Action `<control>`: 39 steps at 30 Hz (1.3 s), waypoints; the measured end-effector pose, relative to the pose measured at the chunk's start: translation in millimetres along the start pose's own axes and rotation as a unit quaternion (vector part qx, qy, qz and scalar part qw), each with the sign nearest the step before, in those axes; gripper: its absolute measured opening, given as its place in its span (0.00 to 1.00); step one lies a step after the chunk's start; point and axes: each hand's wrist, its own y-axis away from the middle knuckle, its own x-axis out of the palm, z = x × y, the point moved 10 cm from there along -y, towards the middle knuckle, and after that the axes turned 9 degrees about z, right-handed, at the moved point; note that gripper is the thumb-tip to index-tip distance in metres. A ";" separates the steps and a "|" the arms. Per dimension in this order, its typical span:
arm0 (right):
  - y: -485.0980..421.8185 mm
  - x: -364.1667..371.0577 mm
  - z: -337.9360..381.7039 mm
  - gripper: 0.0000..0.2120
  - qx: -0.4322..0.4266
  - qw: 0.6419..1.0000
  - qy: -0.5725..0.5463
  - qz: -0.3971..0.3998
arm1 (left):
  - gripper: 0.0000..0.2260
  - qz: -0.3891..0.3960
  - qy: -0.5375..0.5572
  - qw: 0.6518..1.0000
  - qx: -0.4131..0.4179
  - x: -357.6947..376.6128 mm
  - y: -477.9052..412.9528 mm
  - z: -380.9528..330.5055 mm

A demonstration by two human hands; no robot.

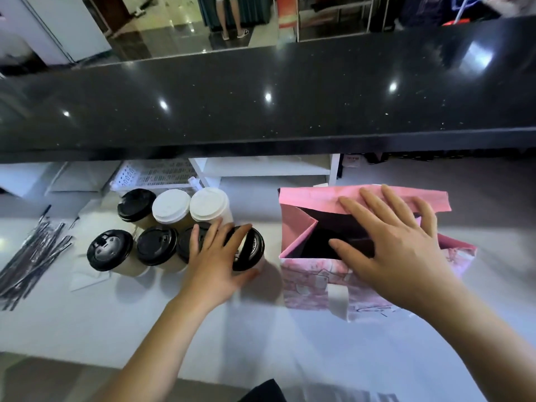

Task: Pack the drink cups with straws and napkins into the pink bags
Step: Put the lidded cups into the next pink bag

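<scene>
Black-lidded cup (253,248), front-row end on the tabletop (261,343), gripped by left hand (214,258) beside pink bag (307,285), mouth pressed wide by flat-fingered right hand (391,242) (risk: lifted cup clips neighbouring cups (156,249) or the soft rim, tipping drink).

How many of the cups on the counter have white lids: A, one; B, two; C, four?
B: one white-lidded cup stands beside a second white-lidded cup in the back row; every other lid in view is black.
</scene>
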 end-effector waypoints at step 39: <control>56.7 -120.0 33.7 0.40 -0.122 0.786 -0.603 -0.063 | 0.46 -0.005 0.522 0.775 0.355 -150.5 53.7 -153.5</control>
